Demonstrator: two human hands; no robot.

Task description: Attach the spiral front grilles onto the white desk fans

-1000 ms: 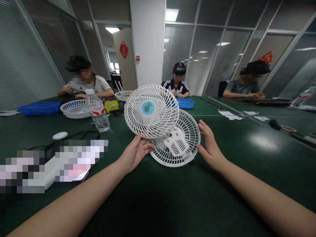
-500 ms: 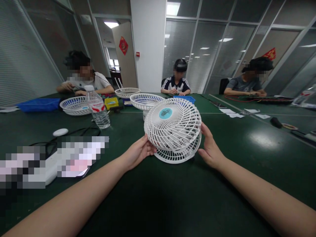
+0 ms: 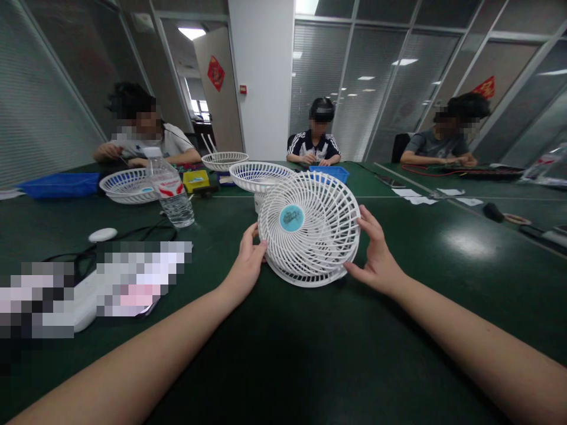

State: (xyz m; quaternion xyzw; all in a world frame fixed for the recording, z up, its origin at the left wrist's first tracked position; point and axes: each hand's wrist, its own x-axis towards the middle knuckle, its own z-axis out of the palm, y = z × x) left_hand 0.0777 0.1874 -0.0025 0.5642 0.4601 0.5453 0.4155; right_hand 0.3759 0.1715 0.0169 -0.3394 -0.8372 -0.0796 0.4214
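Note:
A round white fan grille (image 3: 325, 221) with spiral ribs and a blue centre label (image 3: 292, 218) faces me, tilted back, just above the dark green table. Behind it sits a second white grille, whose lower rim (image 3: 305, 280) shows below. My left hand (image 3: 248, 260) is closed on the left edge, thumb in front and fingers behind. At the right edge, my right hand (image 3: 376, 251) grips the rim between thumb and fingers. Whether the two rims are joined all round I cannot tell.
Further white grilles (image 3: 261, 171) stand behind, near a water bottle (image 3: 172, 195), a yellow box (image 3: 195, 181) and a blue tray (image 3: 62, 184). A white round piece (image 3: 103, 235) and black cables lie left. Across the table, three people work; papers (image 3: 414, 196) lie at right.
The front grille has swung down and back against the rear one, closing the gap at the bottom. My left hand has shifted up slightly along the rim; my right thumb now presses the front.

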